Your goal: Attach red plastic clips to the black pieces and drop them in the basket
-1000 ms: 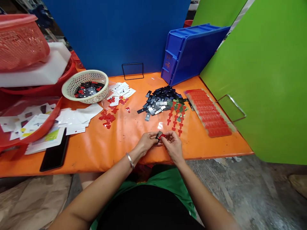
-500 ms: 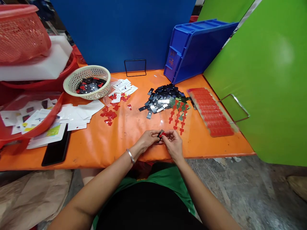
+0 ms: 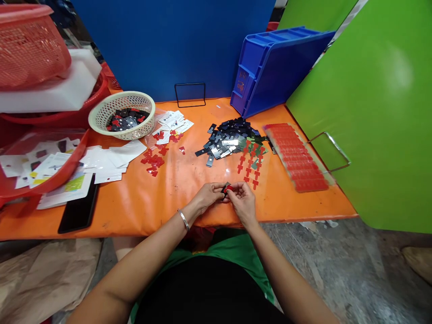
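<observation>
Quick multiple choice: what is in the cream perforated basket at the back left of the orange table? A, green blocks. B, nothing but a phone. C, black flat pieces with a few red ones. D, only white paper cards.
C: the cream basket holds a heap of black flat pieces with a few red bits mixed in, while the white cards lie outside it on the orange table.

An orange-covered table (image 3: 162, 193) is strewn with black plates (image 3: 229, 137), red tabs (image 3: 153, 159), white cards (image 3: 108, 162), a cream basket (image 3: 121, 116) and a red-strip tray (image 3: 297, 155).
</observation>
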Available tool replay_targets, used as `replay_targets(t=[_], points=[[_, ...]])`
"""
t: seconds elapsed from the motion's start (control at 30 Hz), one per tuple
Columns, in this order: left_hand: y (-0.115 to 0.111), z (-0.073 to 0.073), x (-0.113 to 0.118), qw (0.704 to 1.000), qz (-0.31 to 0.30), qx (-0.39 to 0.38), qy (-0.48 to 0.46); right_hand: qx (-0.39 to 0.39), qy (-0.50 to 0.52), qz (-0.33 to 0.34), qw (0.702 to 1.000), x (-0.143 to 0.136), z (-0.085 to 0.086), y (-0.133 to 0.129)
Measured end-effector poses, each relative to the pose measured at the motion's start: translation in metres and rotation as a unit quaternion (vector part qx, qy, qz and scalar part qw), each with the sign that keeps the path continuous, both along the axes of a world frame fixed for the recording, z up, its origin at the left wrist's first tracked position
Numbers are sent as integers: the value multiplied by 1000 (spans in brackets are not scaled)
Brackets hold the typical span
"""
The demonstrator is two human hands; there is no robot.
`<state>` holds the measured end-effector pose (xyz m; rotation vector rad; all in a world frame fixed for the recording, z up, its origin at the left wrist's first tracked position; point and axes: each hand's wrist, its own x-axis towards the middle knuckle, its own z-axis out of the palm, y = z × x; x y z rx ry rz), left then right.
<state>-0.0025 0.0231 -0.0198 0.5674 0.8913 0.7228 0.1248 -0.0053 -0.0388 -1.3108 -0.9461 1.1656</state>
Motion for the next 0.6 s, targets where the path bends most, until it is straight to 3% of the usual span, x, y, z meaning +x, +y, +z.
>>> replay_targets(t=[0.6], points=[[-4,-4,8,999,29,26,11,4,-6,2,1000,-2,-1,-3]])
